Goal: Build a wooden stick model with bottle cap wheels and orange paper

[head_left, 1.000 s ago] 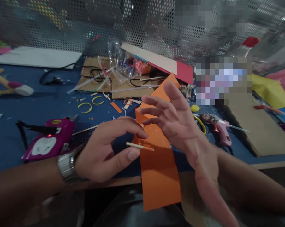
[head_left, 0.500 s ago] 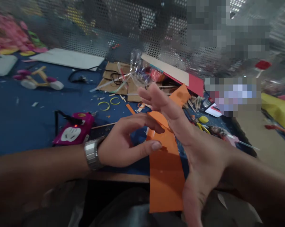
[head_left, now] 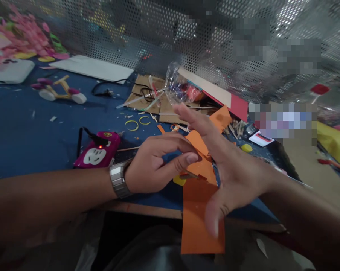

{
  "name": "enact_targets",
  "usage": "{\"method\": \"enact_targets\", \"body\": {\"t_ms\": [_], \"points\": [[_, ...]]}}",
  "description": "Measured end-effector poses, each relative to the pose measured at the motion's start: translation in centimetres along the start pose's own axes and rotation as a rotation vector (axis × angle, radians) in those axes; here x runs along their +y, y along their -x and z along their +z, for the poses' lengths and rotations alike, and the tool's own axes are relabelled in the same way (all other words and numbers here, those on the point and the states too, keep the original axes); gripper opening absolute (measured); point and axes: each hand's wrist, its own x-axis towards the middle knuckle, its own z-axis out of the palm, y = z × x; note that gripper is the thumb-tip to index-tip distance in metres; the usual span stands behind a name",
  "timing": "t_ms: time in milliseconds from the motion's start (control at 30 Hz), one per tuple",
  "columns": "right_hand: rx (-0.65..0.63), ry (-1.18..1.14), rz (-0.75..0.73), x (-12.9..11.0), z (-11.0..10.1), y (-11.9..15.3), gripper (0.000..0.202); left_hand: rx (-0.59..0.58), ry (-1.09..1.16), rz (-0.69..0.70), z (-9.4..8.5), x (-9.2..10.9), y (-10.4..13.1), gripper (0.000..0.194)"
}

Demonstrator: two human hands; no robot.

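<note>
My left hand (head_left: 155, 165), with a metal-band watch (head_left: 120, 180) on its wrist, is closed in a pinch. Thumb and forefinger meet over an orange sheet (head_left: 202, 222); whatever lies between them is too small or hidden to make out. My right hand (head_left: 229, 165) hovers just to the right with fingers stretched out and thumb spread apart. The long orange sheet runs beneath both hands and hangs past the table's front edge. Below the left thumb show a short thin brown strip (head_left: 191, 174) and a yellow piece (head_left: 179, 180).
A magenta power socket box (head_left: 110, 141) with a lit red light stands left of my left hand. Farther back are a small stick-built vehicle (head_left: 58, 92), a white board (head_left: 93, 68), cardboard (head_left: 138, 84) and clear plastic (head_left: 172, 86). A perforated metal screen (head_left: 147, 34) bounds the back.
My left thumb and forefinger have come together from being apart. My right thumb has swung up and inward over the orange sheet. The whole view has shifted slightly.
</note>
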Motion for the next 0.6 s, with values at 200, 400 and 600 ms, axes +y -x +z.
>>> {"method": "enact_targets", "body": {"t_ms": [200,400,600], "points": [[-0.032,0.124,0.094,0.0,-1.6,1.9,0.158,0.042,0.003,-0.113,-0.1,0.2,0.2,0.029],[-0.032,0.374,0.207,0.3,-2.5,4.7,0.146,0.090,0.023,-0.187,-0.2,-0.3,0.2,0.048],[-0.018,0.677,0.208,0.1,-3.2,7.7,0.121,0.237,0.170,-0.230,0.0,-2.1,0.2,0.067]]}}
